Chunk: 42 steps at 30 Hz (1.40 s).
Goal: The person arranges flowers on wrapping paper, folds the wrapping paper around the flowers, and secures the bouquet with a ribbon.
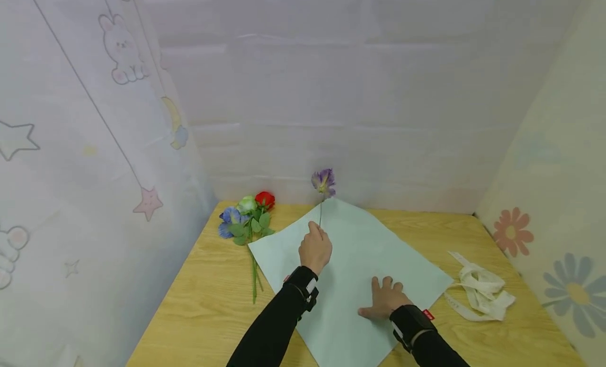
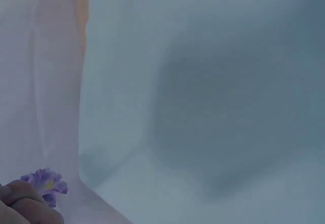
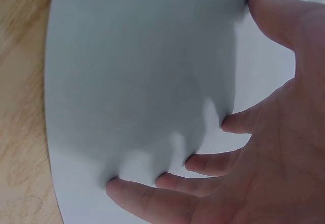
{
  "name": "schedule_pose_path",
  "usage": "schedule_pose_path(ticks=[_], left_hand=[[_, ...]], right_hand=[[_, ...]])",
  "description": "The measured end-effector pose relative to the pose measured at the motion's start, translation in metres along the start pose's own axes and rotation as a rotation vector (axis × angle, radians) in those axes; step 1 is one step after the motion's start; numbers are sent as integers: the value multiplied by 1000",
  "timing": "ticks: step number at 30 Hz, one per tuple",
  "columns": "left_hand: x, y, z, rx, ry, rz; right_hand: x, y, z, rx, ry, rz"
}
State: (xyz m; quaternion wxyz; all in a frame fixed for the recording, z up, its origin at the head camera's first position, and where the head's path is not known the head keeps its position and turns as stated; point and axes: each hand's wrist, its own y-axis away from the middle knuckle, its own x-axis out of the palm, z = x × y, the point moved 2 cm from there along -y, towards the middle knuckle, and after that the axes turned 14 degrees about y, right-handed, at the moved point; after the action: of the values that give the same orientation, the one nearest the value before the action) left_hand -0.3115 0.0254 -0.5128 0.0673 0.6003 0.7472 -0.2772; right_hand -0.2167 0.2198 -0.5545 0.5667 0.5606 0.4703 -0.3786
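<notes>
A purple flower (image 1: 324, 182) with a yellow centre stands above the far corner of a pale blue-green sheet of paper (image 1: 360, 241). My left hand (image 1: 315, 248) grips its thin stem over the sheet. In the left wrist view the purple bloom (image 2: 50, 183) shows beside the curled fingers (image 2: 30, 206). My right hand (image 1: 385, 299) rests on the paper's near right part with fingers spread. From the right wrist view, the fingertips (image 3: 114, 186) touch the paper (image 3: 142, 82) and nothing is held.
Left of the paper lie a red rose (image 1: 265, 200), a pale green flower (image 1: 247, 204) and a blue flower (image 1: 231, 220) with leafy stems. A crumpled cream ribbon (image 1: 480, 291) sits to the right on the wooden table (image 1: 199, 298). Printed cloth walls (image 1: 355, 93) stand behind and at both sides.
</notes>
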Motion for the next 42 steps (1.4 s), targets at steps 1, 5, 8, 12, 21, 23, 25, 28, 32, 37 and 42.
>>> schedule_pose_path(ticks=[1,5,8,12,21,23,25,28,32,37,42], left_hand=[[6,4,3,5,-18,3],[28,18,16,25,-125,4],[46,28,28,-6,-172,23],[65,39,46,-72,-183,63],[60,41,41,-68,-197,195],[59,40,42,-51,-197,218],[60,39,43,-45,-194,235],[58,38,44,-54,-173,252],[50,36,45,-90,-118,276],[39,29,49,-82,-116,280],[27,22,53,-74,-156,264]], right_hand=[[0,1,0,1,2,2],[-3,4,2,15,4,16],[-5,5,3,30,8,26],[-2,3,3,33,17,20],[-7,8,9,46,31,40],[-9,8,8,49,33,44],[-9,8,8,50,36,45],[-9,8,8,48,31,45],[-6,6,9,41,19,52],[-6,5,7,39,16,54],[-8,5,5,30,10,50]])
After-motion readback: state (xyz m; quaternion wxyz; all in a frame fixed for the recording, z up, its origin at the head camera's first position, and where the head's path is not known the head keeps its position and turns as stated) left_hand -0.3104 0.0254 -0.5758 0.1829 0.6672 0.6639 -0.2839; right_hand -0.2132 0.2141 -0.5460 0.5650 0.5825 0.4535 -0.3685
